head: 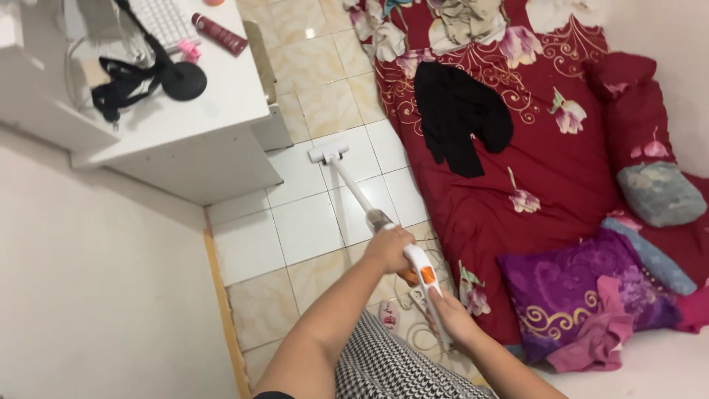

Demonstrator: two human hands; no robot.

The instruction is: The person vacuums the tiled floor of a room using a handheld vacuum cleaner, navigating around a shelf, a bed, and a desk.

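At the far left a white desk [214,111] stands against the wall, carrying a keyboard [159,18], a dark red tube [220,34], a small pink item [190,51] and a black lamp base [183,81] with black straps [122,85] lying beside it. Next to its lower corner, on the pale tiled floor [306,225], rests the white floor head [329,152] of a cordless stick vacuum [362,199]. The vacuum's long axis runs on a diagonal from that head, up and to the left in the view, back down and to the right toward the person, so the working end lies well ahead of the grip and on the desk side of it. The left hand [389,247] is closed around the upper part of the body where the tube meets the white and orange handle [421,270], and is the hand nearer the floor head. The right hand [450,314] sits just behind and below it, at the rear end of the handle; its fingers appear wrapped on the handle, though the hold is partly hidden. Below the arms is black-and-white houndstooth clothing [391,369]. To the right of the tube a red floral mattress [561,170] lies on the floor with a black garment [458,122] spread on it, a purple pillow [583,288], a pink cloth [598,332] and a grey-blue cushion [661,193].
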